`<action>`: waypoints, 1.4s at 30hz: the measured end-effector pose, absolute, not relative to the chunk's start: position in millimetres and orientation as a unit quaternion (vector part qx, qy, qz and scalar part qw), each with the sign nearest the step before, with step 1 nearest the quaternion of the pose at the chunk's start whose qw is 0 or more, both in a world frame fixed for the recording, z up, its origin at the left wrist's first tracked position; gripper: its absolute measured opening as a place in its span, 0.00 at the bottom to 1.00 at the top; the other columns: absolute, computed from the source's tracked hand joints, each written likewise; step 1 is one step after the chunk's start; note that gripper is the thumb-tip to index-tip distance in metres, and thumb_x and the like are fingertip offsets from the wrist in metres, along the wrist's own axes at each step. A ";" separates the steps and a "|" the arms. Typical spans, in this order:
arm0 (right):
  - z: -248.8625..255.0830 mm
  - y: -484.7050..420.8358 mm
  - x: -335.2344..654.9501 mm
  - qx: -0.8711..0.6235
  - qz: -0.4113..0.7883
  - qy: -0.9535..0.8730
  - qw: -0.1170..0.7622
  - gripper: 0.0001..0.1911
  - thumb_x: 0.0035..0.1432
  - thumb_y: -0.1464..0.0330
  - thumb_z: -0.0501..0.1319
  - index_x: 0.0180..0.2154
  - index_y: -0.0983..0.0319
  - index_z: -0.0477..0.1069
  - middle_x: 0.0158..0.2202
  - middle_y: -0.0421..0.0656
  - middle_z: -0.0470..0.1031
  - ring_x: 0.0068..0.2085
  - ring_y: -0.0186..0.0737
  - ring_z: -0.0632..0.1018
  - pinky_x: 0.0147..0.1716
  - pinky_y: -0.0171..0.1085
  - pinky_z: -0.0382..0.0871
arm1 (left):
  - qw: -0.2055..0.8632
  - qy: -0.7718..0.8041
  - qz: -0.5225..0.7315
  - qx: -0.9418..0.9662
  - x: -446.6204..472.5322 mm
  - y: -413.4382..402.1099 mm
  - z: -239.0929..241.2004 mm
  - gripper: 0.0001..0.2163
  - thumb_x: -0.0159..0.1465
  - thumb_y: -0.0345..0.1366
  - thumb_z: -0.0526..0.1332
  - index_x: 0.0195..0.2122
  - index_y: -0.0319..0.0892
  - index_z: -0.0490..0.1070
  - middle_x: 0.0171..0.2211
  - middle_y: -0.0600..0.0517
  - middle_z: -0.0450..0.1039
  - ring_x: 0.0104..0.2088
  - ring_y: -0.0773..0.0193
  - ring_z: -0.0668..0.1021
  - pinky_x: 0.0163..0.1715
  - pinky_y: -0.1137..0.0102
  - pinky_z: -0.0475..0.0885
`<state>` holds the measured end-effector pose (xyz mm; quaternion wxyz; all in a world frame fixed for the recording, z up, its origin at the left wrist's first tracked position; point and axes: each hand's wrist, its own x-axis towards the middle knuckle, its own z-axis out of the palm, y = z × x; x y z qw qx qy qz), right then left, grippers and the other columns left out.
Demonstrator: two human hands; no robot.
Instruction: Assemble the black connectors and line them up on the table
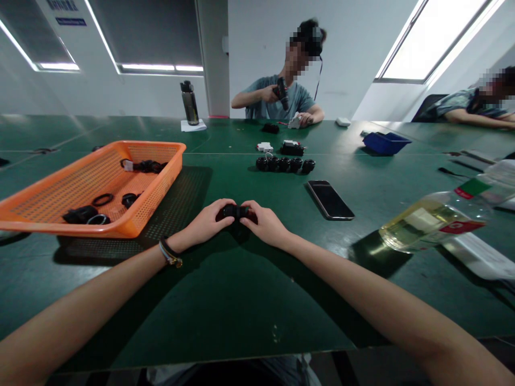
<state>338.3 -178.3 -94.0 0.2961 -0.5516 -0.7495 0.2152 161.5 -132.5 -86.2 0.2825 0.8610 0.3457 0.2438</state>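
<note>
Between my two hands is a small black cylindrical part (237,211), held just above the green table (225,316). From its left end my left hand (211,220) grips it with thumb and fingers. The fingers of my right hand (265,224) close round the other end. Much of the part is covered by my fingers, so I cannot tell whether it is one piece or two. Beyond my hands stands a row of several similar black round parts (284,164). To the left, an orange basket (159,201) holds black parts (82,215), a black ring (102,199) and a bundled black cable (148,166).
Right of my hands lie a phone (330,200) and a bottle of yellow liquid (426,221). A blue tray (386,143) sits farther back, and a dark drinking bottle (189,104) far left. Across the table a person (257,99) holds a power drill (282,94); another person (462,107) sits at right.
</note>
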 end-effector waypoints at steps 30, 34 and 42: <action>-94.6 -177.4 338.5 -0.551 0.230 -0.743 0.302 0.12 0.55 0.70 0.56 0.43 0.63 0.62 0.28 0.39 0.71 0.29 0.34 0.72 0.30 0.35 0.64 | 0.280 0.353 0.240 0.860 161.7 -133.1 -85.6 0.18 0.56 0.42 0.54 0.45 0.40 0.64 0.45 0.46 0.69 0.45 0.55 0.71 0.48 0.62 0.65; -95.2 -177.5 338.8 -0.548 0.232 -0.744 0.304 0.12 0.55 0.70 0.56 0.43 0.63 0.62 0.29 0.40 0.71 0.30 0.34 0.73 0.31 0.35 0.65 | 0.279 0.352 0.241 0.860 161.5 -133.1 -84.9 0.18 0.56 0.43 0.53 0.45 0.40 0.64 0.45 0.46 0.69 0.45 0.55 0.71 0.48 0.62 0.64; -92.8 -178.0 338.4 -0.552 0.235 -0.743 0.294 0.12 0.56 0.70 0.55 0.44 0.64 0.62 0.30 0.41 0.72 0.30 0.35 0.73 0.32 0.35 0.64 | 0.280 0.350 0.239 0.861 162.1 -133.5 -84.9 0.18 0.56 0.41 0.54 0.45 0.39 0.63 0.45 0.46 0.68 0.45 0.55 0.71 0.48 0.61 0.65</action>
